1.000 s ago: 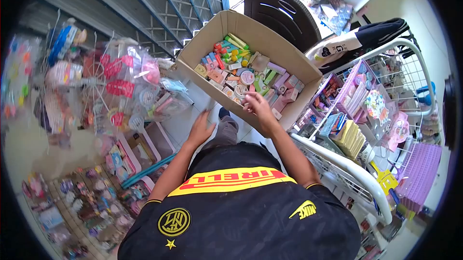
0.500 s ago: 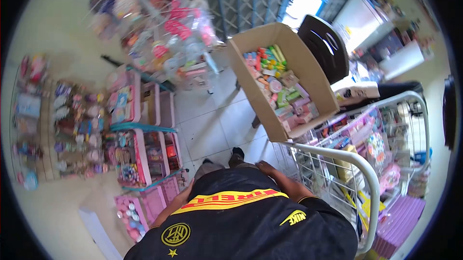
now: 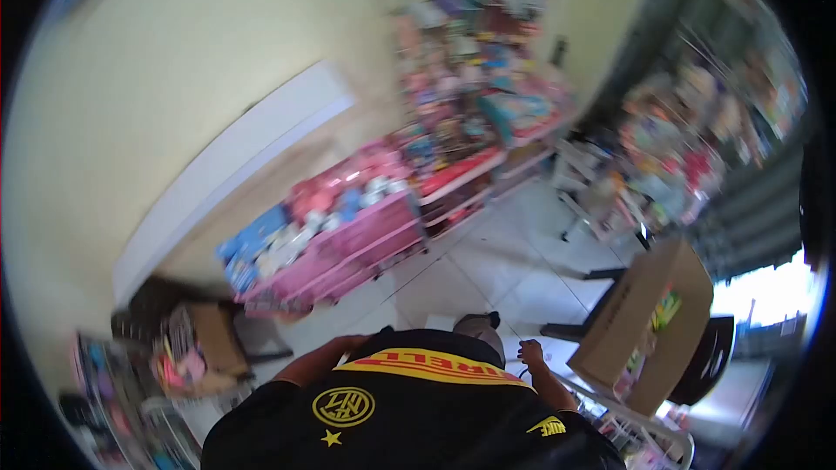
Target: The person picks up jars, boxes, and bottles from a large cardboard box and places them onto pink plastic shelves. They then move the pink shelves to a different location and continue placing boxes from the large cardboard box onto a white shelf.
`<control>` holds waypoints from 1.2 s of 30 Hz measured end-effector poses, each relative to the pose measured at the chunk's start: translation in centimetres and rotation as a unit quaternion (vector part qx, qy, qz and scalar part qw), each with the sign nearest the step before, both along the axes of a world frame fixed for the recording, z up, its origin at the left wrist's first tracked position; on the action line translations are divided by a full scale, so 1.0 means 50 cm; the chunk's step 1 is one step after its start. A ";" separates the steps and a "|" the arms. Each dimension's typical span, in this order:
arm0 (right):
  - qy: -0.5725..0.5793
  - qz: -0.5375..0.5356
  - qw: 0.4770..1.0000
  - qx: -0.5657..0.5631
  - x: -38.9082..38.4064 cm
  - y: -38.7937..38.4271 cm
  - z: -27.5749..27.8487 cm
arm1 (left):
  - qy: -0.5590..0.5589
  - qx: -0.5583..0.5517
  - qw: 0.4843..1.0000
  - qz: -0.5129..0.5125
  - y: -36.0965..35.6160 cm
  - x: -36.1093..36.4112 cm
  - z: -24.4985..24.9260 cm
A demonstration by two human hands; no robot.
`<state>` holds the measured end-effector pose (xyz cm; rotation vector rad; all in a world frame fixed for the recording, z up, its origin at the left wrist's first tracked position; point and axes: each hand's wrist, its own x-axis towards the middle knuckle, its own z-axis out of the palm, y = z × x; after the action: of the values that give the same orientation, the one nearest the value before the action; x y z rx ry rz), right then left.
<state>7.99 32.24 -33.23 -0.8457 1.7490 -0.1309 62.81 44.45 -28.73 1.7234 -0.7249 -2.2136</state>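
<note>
At far left, a rack (image 3: 109, 418) of blurred goods runs down to the lower edge. Beside it, a small box (image 3: 222, 339) stands open with pink and pale things inside, a dark chair (image 3: 139, 317) just behind. Above, a long white board (image 3: 239, 161) stands out along the wall. Next comes a pink bin (image 3: 348, 252), filled with blue, white and pink packets.

The left hand (image 3: 354, 342) is down at the waist, partly hidden against the black shirt (image 3: 435, 413); whether it is closed on anything I cannot tell. Further right, shelves (image 3: 461, 169) crowded with goods meet the tiled floor (image 3: 475, 270), and a shoe (image 3: 493, 320) shows past the shirt.

The right hand (image 3: 529, 352) is held out over the floor, well apart from the left one and near the big box; it is too small and blurred to tell how far its fingers are curled. The big box (image 3: 623, 304) stands open and tilted in view at right, with green, yellow and pink packs (image 3: 666, 309) inside. A stand (image 3: 675, 152) of bagged goods is above it, a white basket (image 3: 675, 444) below, and a black chair (image 3: 707, 365) just to its right
</note>
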 end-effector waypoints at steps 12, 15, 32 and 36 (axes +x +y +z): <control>-0.085 0.598 0.784 -0.146 0.663 0.033 0.115 | 0.002 -0.104 0.990 0.095 0.447 0.158 -0.101; -0.099 0.640 0.753 -0.116 0.742 0.035 0.186 | -0.229 -0.043 0.969 0.078 0.309 0.183 0.225; -0.176 0.634 0.695 -0.290 0.925 -0.021 0.540 | -0.528 -0.549 0.574 -0.301 -0.158 0.438 0.479; -0.196 0.595 0.701 -0.340 0.980 -0.066 0.647 | -0.485 -0.565 0.614 -0.262 -0.142 0.444 0.511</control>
<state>56.98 28.92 -0.89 -2.1611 0.4407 -0.0679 85.03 37.38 -3.20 1.7746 -2.3644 -0.2092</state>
